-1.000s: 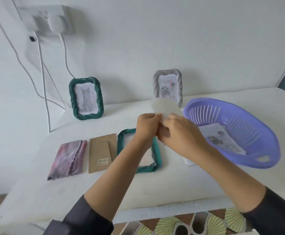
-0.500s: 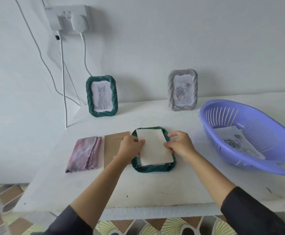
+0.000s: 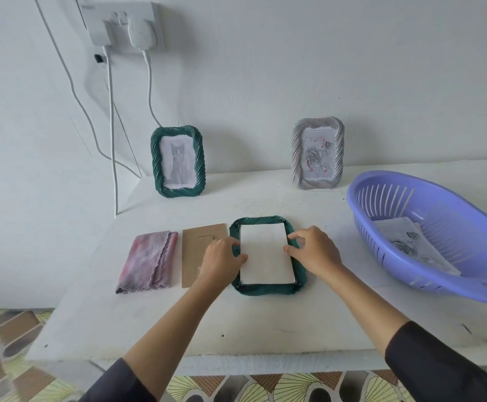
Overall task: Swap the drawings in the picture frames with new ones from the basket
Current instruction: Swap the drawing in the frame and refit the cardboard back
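A green picture frame (image 3: 266, 288) lies face down in the middle of the white table (image 3: 265, 323). A white sheet (image 3: 265, 256) lies in its recess, blank side up. My left hand (image 3: 220, 262) rests on the frame's left side, its thumb touching the sheet's left edge. My right hand (image 3: 314, 250) touches the sheet's right edge with its fingertips. The purple basket (image 3: 445, 210) at the right holds loose drawings (image 3: 410, 242), a rose sketch on top. At the back stand a green frame (image 3: 155, 161) with a cat drawing and a silver frame (image 3: 296, 158) with a rose drawing.
A brown cardboard backing (image 3: 197, 242) lies just left of the flat frame, partly under my left hand. A folded pink cloth (image 3: 149, 259) lies further left. A wall socket (image 3: 120, 21) with white cables hangs above the table's back left corner.
Both hands brought the white sheet down from in front of me and laid it into the face-down green frame. They now rest at its left and right edges.
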Action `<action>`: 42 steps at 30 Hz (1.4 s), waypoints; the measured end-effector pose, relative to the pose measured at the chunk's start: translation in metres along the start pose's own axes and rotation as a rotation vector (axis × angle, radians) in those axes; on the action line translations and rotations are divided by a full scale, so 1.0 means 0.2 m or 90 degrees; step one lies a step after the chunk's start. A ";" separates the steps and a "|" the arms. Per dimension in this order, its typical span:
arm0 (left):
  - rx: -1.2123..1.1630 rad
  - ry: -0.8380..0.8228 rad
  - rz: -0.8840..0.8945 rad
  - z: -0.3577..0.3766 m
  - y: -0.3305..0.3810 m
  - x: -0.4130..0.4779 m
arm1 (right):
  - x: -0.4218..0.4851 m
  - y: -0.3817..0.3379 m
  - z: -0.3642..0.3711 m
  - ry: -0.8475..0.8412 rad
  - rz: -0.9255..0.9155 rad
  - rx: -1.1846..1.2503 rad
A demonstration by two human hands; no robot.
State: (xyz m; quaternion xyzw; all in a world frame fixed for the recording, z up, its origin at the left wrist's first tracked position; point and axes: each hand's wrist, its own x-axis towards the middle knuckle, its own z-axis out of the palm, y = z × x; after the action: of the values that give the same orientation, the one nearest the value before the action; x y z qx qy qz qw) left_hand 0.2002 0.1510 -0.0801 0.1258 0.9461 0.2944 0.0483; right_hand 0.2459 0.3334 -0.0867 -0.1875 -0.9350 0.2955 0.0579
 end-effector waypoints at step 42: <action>0.003 0.040 -0.043 -0.06 -0.01 0.03 | 0.02 0.08 0.02 -0.099 -0.085 0.082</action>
State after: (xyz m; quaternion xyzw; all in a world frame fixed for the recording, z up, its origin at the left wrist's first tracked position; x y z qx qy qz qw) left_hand 0.1918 0.1439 -0.0718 0.0844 0.9517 0.2938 0.0286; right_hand 0.2461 0.3457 -0.0993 -0.0967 -0.9261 0.3642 0.0165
